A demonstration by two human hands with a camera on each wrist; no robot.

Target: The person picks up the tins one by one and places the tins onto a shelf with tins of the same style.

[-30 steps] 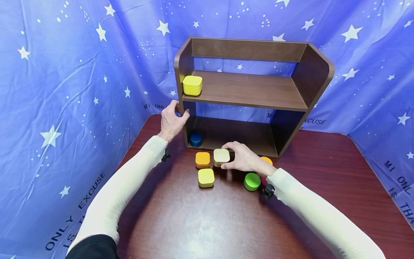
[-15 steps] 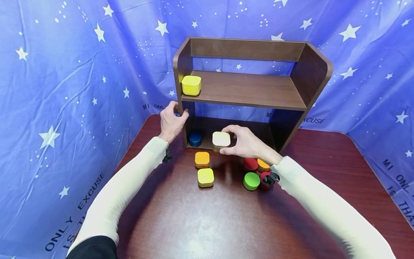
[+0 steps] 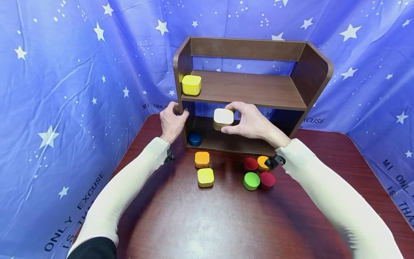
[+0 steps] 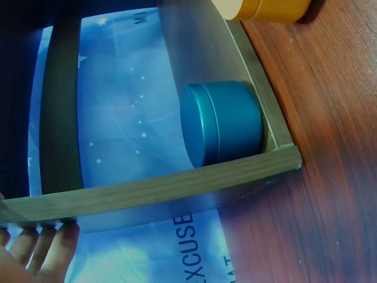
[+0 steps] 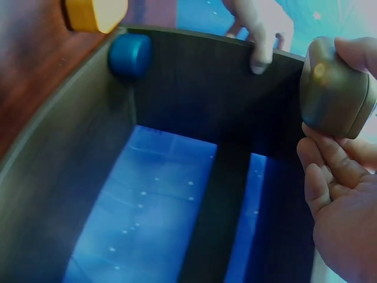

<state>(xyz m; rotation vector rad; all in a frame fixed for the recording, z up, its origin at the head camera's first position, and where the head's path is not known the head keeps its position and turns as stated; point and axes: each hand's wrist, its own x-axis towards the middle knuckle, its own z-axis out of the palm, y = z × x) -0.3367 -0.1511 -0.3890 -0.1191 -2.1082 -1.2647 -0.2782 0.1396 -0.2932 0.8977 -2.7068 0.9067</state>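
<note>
My right hand point(image 3: 250, 120) pinches a pale gold square tin point(image 3: 223, 118) between thumb and fingers. It is held in the air before the lower opening of the brown shelf unit point(image 3: 249, 88). In the right wrist view, the fingers support the gold tin point(image 5: 336, 88) from one side and the thumb from the other. My left hand point(image 3: 173, 120) grips the unit's left side panel, thumb on the inner face and fingers outside. A round blue tin point(image 3: 195, 139) stands in the lower compartment's left corner. On the upper shelf, at the left end, sits a yellow square tin point(image 3: 191, 85).
On the dark red table point(image 3: 181, 216), an orange square tin point(image 3: 202, 159) and another yellow square tin point(image 3: 205, 177) stand left of centre. To the right cluster a green round tin point(image 3: 251, 181), two red round tins point(image 3: 267, 180) and an orange round tin point(image 3: 263, 163).
My right hand has lifted the gold square tin off the table and raised it to the front of the lower opening. The left hand stays on the side panel.
</note>
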